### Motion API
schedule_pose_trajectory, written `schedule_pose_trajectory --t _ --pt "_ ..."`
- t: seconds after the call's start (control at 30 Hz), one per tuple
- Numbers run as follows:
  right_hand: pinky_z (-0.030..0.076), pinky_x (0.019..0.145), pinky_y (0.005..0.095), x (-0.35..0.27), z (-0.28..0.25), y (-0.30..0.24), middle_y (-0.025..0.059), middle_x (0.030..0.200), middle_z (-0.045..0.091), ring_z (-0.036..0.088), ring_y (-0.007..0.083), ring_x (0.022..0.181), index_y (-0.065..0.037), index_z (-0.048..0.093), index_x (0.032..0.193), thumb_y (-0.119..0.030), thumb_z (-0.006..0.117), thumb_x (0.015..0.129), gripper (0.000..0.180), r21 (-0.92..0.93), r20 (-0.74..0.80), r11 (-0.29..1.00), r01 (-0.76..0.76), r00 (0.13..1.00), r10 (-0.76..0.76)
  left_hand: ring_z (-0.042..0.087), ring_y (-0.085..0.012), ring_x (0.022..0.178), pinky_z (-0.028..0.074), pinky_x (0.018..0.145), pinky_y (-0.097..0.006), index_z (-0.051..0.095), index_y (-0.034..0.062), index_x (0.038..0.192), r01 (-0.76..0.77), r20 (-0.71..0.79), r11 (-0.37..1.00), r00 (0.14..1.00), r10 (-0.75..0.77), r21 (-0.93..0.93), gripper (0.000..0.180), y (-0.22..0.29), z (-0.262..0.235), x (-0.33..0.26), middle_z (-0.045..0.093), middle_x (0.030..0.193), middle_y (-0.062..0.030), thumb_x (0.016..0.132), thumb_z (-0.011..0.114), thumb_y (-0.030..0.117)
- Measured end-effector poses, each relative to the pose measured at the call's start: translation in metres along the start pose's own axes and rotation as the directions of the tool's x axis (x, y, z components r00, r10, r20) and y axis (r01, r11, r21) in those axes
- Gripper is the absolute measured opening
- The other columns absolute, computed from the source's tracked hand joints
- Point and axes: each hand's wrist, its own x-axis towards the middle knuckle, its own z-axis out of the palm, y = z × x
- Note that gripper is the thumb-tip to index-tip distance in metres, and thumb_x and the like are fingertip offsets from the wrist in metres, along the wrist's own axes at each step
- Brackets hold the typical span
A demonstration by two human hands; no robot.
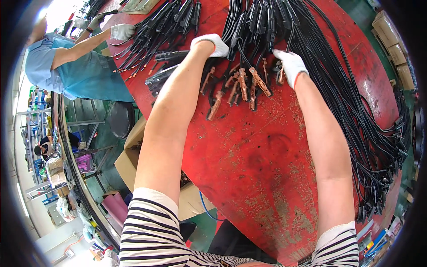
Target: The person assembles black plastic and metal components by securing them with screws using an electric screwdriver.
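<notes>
Both my hands wear white gloves and reach to the far part of the red table [262,151]. My left hand [211,45] is beside a bunch of black-sleeved cable ends [240,27]; its fingers are mostly hidden. On the other side of the bunch, my right hand [291,66] is closed, its fingertips at the black cable ends above a copper clip [280,73]. What it grips is hidden. Between my hands lie several copper clips [243,84] on black leads, jaws toward me. More black clip-like pieces [160,78] rest under my left forearm.
Long black cables [331,89] run down the table's right side to a pile of black ends [378,178]. At the left, a co-worker [66,66] in blue, gloved, handles another cable bundle [164,26]. An open cardboard box [129,164] stands below the table's left edge, near a round stool [121,120].
</notes>
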Motion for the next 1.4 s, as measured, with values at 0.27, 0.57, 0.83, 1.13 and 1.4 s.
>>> schedule_pose_trajectory --t 0.27,0.57,0.83,1.13,1.4 --pt "0.048 0.105 0.0509 -0.055 0.026 -0.038 0.03 0.129 0.067 0.062 0.0453 0.126 -0.014 0.06 0.143 -0.047 0.051 0.096 0.059 -0.584 0.004 0.81 0.055 0.998 -0.065 0.069 -0.037 0.122 0.054 0.101 -0.043 0.075 0.0019 0.122 0.075 -0.039 0.995 0.996 -0.078 -0.061 0.052 0.027 0.03 -0.076 0.071 0.128 -0.0239 0.085 0.058 0.035" --pt "0.051 0.104 0.0501 -0.108 0.006 -0.028 0.0283 0.131 0.067 0.067 0.0429 0.119 -0.004 0.053 0.144 -0.058 0.063 0.092 0.076 -0.666 0.067 0.739 0.098 0.995 -0.071 0.072 -0.0391 0.114 0.058 0.094 -0.045 0.078 0.0046 0.116 0.113 -0.078 0.978 0.989 -0.128 -0.175 0.042 0.066 0.057 -0.132 0.074 0.121 -0.0221 0.088 0.061 0.031" --pt "0.051 0.098 0.0558 -0.161 -0.04 0.015 0.03 0.122 0.07 0.068 0.0474 0.112 -0.01 0.052 0.146 -0.046 0.046 0.104 0.056 -0.712 0.063 0.691 0.123 0.992 -0.112 0.073 -0.0388 0.111 0.058 0.093 -0.045 0.08 0.0038 0.109 0.152 -0.101 0.96 0.978 -0.18 -0.237 0.038 0.103 0.086 -0.182 0.075 0.116 -0.0237 0.087 0.063 0.031" --pt "0.052 0.094 0.0572 -0.225 -0.116 0.044 0.0296 0.116 0.071 0.068 0.0488 0.107 -0.012 0.054 0.144 -0.041 0.049 0.103 0.05 -0.722 0.09 0.679 0.132 0.991 -0.098 0.074 -0.0411 0.105 0.06 0.089 -0.047 0.079 0.0019 0.104 0.103 -0.124 0.948 0.982 -0.146 -0.301 0.037 0.163 0.119 -0.245 0.075 0.109 -0.0264 0.086 0.065 0.031" --pt "0.052 0.092 0.0574 -0.321 -0.191 0.088 0.0294 0.111 0.072 0.069 0.0487 0.103 -0.01 0.058 0.138 -0.036 0.053 0.102 0.045 -0.681 0.067 0.714 0.164 0.985 -0.162 0.074 -0.0434 0.103 0.059 0.09 -0.05 0.072 -0.0025 0.107 0.119 -0.112 0.931 0.979 -0.167 -0.345 0.039 0.221 0.184 -0.327 0.075 0.107 -0.029 0.086 0.065 0.03"
